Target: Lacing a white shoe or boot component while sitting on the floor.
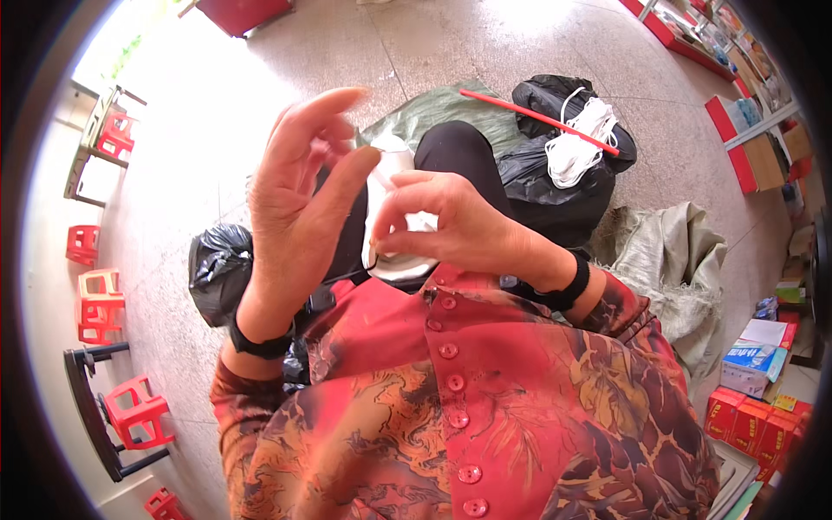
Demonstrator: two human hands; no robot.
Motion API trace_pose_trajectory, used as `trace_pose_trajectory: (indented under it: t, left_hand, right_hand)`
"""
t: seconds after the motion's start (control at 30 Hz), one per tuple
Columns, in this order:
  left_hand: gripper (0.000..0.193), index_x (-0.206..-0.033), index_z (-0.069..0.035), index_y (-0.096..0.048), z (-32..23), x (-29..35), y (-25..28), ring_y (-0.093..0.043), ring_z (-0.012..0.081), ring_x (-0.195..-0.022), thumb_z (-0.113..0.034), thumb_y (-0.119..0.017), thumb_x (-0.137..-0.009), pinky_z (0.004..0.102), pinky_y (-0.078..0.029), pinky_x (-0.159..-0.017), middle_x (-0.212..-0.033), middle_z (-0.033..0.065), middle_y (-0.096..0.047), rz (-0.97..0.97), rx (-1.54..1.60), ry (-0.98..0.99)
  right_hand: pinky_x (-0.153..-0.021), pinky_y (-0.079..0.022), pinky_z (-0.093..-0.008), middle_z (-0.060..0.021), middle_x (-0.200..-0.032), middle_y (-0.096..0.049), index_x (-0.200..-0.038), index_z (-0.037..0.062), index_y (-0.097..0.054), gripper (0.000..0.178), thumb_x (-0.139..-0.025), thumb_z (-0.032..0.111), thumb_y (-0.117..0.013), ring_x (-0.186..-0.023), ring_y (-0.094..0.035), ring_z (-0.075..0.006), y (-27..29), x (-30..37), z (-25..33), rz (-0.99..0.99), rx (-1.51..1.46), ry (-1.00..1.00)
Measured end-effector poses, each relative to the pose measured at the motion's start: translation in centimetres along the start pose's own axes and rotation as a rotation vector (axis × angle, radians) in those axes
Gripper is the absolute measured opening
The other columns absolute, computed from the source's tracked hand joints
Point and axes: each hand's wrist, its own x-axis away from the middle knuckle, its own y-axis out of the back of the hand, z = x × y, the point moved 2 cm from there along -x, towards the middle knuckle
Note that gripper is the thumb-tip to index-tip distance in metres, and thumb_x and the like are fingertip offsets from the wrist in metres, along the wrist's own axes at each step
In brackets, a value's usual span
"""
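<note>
My left hand [303, 186] is raised at the left of my lap. Its thumb and fingers are spread apart, with the fingertips a little blurred, and nothing shows between them. My right hand [455, 221] is beside it with thumb and forefinger pinched together. Whatever is in the pinch is too small to make out; a thin dark line shows just below it. Behind both hands, between my dark-trousered knees, rests a white object [394, 162]. My right hand covers much of it, so its kind is unclear.
Black plastic bags [555, 195] at right carry a bundle of white cord [579, 147] and a long red rod [537, 117]. Another black bag [221, 273] sits left. A pale woven sack [672, 260] lies right, a green sheet [425, 108] ahead. Red stools [136, 412] stand far left.
</note>
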Motion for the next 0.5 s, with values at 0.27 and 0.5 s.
trace_pose_trajectory:
  t: [0.27,0.5]
  left_hand:
    - [0.024,-0.097,0.0,-0.061,6.1,6.3,-1.0,-0.056,0.0108,-0.084,-0.021,-0.05,-0.099,0.0282,-0.043,-0.092,-0.084,-0.0009,-0.059,0.569,0.334,0.655]
    - [0.025,-0.093,-0.003,-0.055,5.6,7.4,2.7,-0.031,0.0018,-0.051,-0.026,-0.048,-0.101,0.0181,-0.026,-0.042,-0.067,-0.0048,-0.042,0.237,0.638,0.901]
  right_hand:
    - [-0.055,-0.04,-0.0234,0.0033,-0.066,-0.056,-0.086,-0.0012,-0.067,0.02,-0.091,0.018,-0.068,-0.062,-0.046,-0.003,-0.9,1.4,-4.5,-0.215,-0.394,-0.288]
    - [-0.048,-0.026,-0.0218,0.0069,-0.059,-0.039,-0.061,0.0058,-0.043,0.045,-0.101,0.024,-0.051,-0.055,-0.033,-0.0014,3.8,6.7,1.3,-0.25,-0.364,-0.307]
